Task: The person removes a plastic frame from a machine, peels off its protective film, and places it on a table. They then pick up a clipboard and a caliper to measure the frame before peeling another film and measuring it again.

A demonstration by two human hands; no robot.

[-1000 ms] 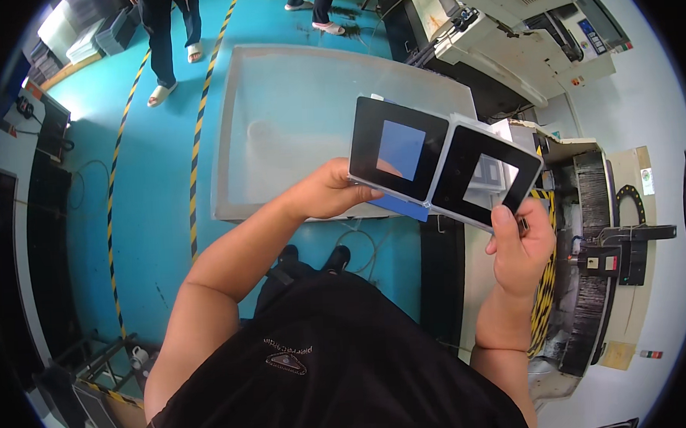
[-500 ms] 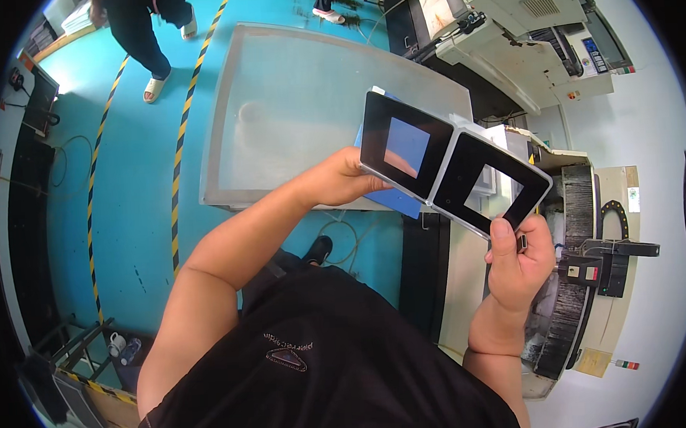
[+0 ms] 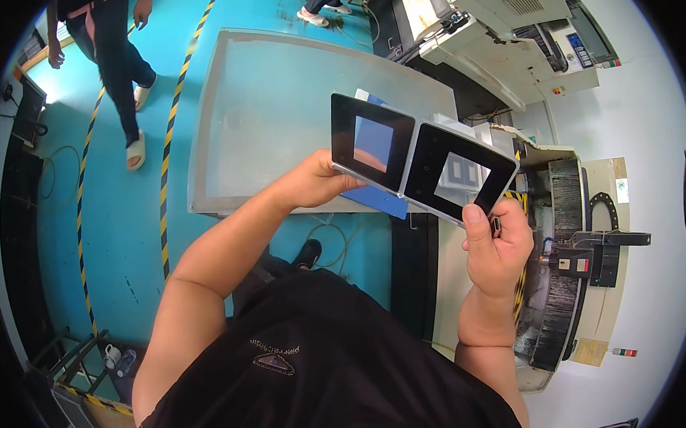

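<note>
Two square panels with wide black borders and see-through or reflective windows stand edge to edge in front of me, tilted to the right. Whether they are joined cannot be made out. My left hand [image 3: 312,178] grips the left panel [image 3: 343,137] at its lower left edge, with some fingers hidden behind. My right hand [image 3: 500,249] is closed on the lower right corner of the right panel [image 3: 424,171], thumb on its front. A small dark piece with a metal end [image 3: 497,226] shows between the right fingers. Behind the panels, a flat blue thing [image 3: 384,202] is partly hidden.
A large pale translucent-topped table [image 3: 255,118] lies beyond my hands. Machines [image 3: 497,54] stand at the far right, with another machine [image 3: 567,261] at right. A person [image 3: 114,63] walks on the blue floor at far left; another person's feet [image 3: 323,14] show at the top.
Both hands and the panels have shifted left in the picture, as has the whole view slightly. The person at far left has come nearer. My grip looks unchanged.
</note>
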